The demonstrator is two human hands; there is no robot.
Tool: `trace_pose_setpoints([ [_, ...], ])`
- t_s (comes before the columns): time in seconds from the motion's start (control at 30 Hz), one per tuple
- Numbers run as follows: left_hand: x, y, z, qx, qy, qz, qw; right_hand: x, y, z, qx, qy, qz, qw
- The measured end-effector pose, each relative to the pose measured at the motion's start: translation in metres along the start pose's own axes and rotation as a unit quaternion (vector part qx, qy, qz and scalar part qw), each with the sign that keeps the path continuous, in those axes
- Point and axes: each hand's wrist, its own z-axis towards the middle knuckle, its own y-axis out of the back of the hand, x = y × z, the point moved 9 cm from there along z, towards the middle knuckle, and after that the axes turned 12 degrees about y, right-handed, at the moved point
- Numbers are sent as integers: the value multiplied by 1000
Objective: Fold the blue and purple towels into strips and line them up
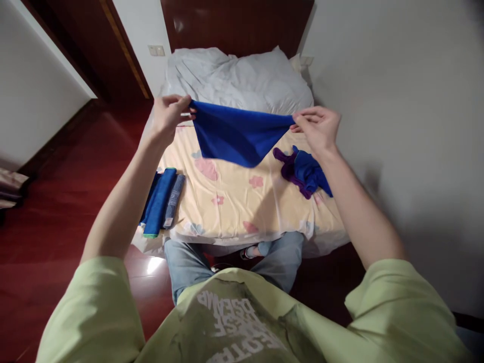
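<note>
A blue cloth hangs stretched in the air above the bed, its lower edge drooping toward me. My left hand pinches its upper left corner between thumb and fingers. At the upper right corner, my right hand grips the cloth the same way. Below my left hand, several folded or rolled cloths lie side by side on the bed, among them a bright blue one with a green edge and a grey-blue one. Near my right forearm lies a crumpled heap of blue cloth and purple cloth.
The bed sheet is pale yellow with pink flower and fruit prints. A white quilt is bunched against the dark wooden headboard. A wall stands close on the right, and red floor runs along the left.
</note>
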Motion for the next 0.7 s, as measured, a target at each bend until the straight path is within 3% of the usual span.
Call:
trace_pose_setpoints([
  [0.07,-7,7,-13,-13,-49,15,999,16,9,-1,-14,40,-7,999],
  [0.1,0,10,-22,-26,-65,18,997,16,12,-9,-14,44,-9,999],
  [0.17,40,11,-47,-48,-63,30,996,-1,14,-41,2,17,-15,1000],
  [0.23,105,3,-77,-59,-30,55,996,-36,10,-96,25,-43,-17,999],
  [0.33,225,-21,-135,-51,94,143,984,-102,-6,-212,51,-182,-18,982],
  [0.4,299,-40,-178,-17,200,183,962,-141,-21,-297,68,-290,-11,954],
  [0.47,354,-57,-219,30,288,218,932,-168,-30,-371,64,-376,-14,924],
  [0.57,387,-58,-254,22,323,261,909,-186,-37,-436,56,-431,-15,900],
  [0.7,395,-51,-259,-2,335,225,915,-195,-34,-449,54,-409,-64,908],
])
